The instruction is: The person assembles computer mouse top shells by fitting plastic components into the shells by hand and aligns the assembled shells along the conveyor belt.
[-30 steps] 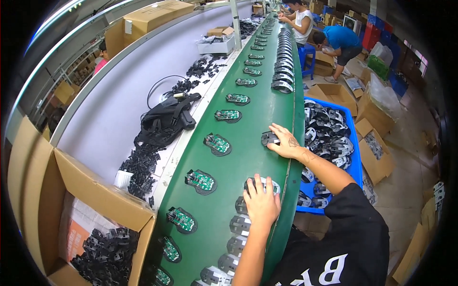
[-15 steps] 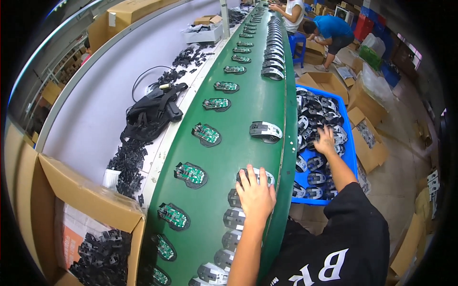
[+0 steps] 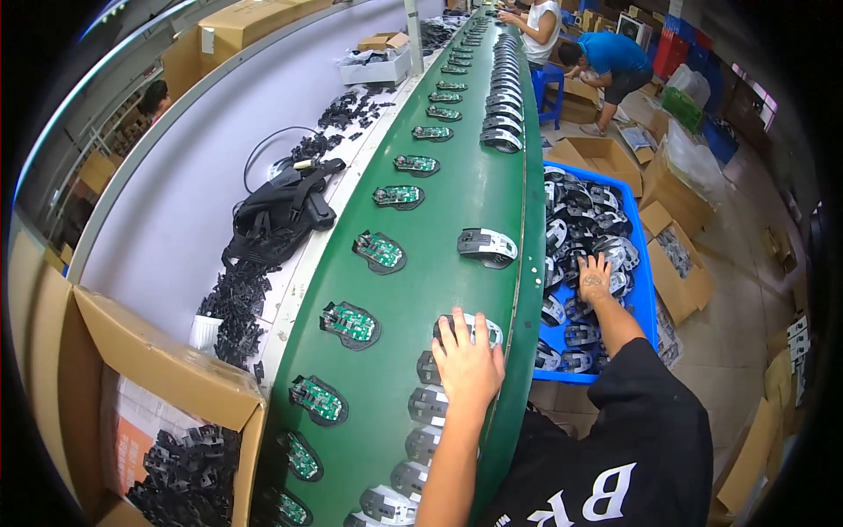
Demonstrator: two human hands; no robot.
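My left hand [image 3: 470, 369] lies over a grey-and-white computer mouse shell [image 3: 494, 335] on the green conveyor belt [image 3: 421, 281]. Its fingers are stretched out and apart across the shell's top. Below it, a row of similar shells [image 3: 427, 406] runs toward me, partly covered by my forearm. To the right, my right hand [image 3: 596, 279] reaches into a blue crate [image 3: 645, 290] and rests on the piled mouse shells [image 3: 606, 221], fingers spread. One more mouse shell [image 3: 487, 247] sits alone farther up the belt.
Mouse bases with green circuit boards [image 3: 351, 324] line the belt's left side. Black plastic parts [image 3: 237, 299] and a black strapped bag [image 3: 285, 211] lie on the left ledge. An open carton [image 3: 167, 351] stands near left. Two people work farther along, near a blue stool [image 3: 549, 92].
My right hand has moved slightly toward me within the crate, and its fingers have come down onto the shells. The left hand stays on the same mouse shell.
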